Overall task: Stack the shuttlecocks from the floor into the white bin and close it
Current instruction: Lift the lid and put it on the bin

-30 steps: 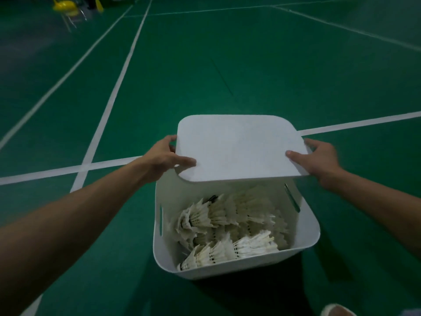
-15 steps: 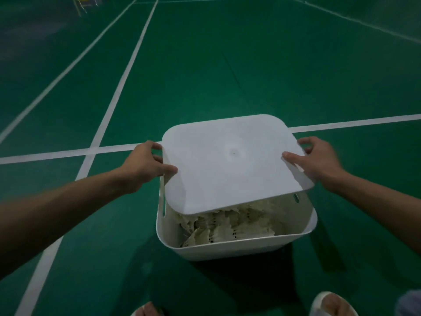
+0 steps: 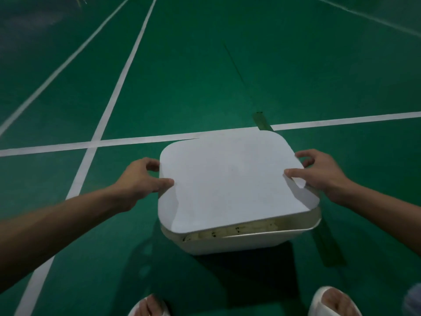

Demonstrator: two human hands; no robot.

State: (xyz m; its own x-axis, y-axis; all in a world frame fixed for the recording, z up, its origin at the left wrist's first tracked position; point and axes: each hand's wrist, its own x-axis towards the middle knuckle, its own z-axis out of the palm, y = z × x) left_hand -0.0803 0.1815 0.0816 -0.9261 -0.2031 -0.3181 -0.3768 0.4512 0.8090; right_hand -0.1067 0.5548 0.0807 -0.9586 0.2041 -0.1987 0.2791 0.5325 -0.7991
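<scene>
Green court floor (image 3: 205, 76) lies open all round the white bin (image 3: 239, 244), so nothing crowds the move. Closing looks to be the step in hand. The left hand (image 3: 139, 179) and right hand (image 3: 319, 172) each pinch a side edge of the lid (image 3: 227, 179), thumbs on top. Its near edge sits above the rim, and shuttlecocks (image 3: 234, 230) show inside through the gap. Next, the corners likely need squaring to the rim, then pressing down.

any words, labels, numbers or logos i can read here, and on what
No readable text anywhere.
Lid: plain white, no label.
Shuttlecocks: small dark marks, too small and blurred to read.
Bin: no print on the wall that shows.
Floor: white lines only, no letters or numbers.
</scene>
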